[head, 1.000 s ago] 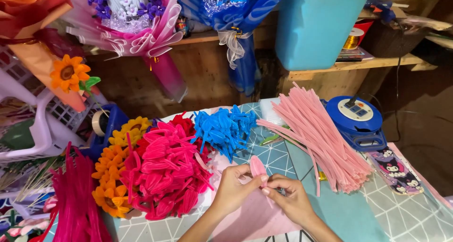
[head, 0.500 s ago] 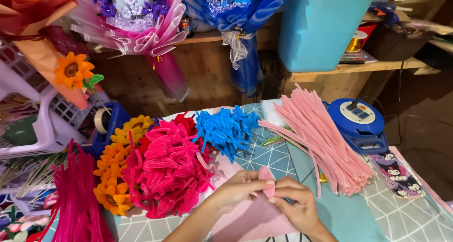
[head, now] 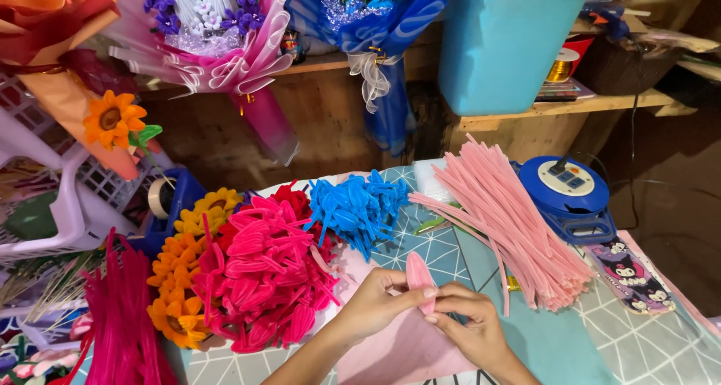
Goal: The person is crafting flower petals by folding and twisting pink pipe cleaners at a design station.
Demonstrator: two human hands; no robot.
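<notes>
A: what've you got there?

B: my left hand [head: 375, 304] and right hand [head: 467, 326] are both pinched on a pink petal loop [head: 419, 277], long axis running 12 to 6, tip up at 12. Under them there's a pink sheet [head: 398, 351] on the patterned table [head: 420, 250].

A: and around it?

B: hot pink petals [head: 266, 268] at 9, pink pipe cleaners [head: 511, 220] at 2, wooden shelf [head: 571, 105] at 1.

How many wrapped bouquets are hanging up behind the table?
3. An orange bouquet hangs at the far left, a pink bouquet with purple and white flowers next to it, and a blue bouquet near the middle. More may hang beyond the picture's edge.
</notes>
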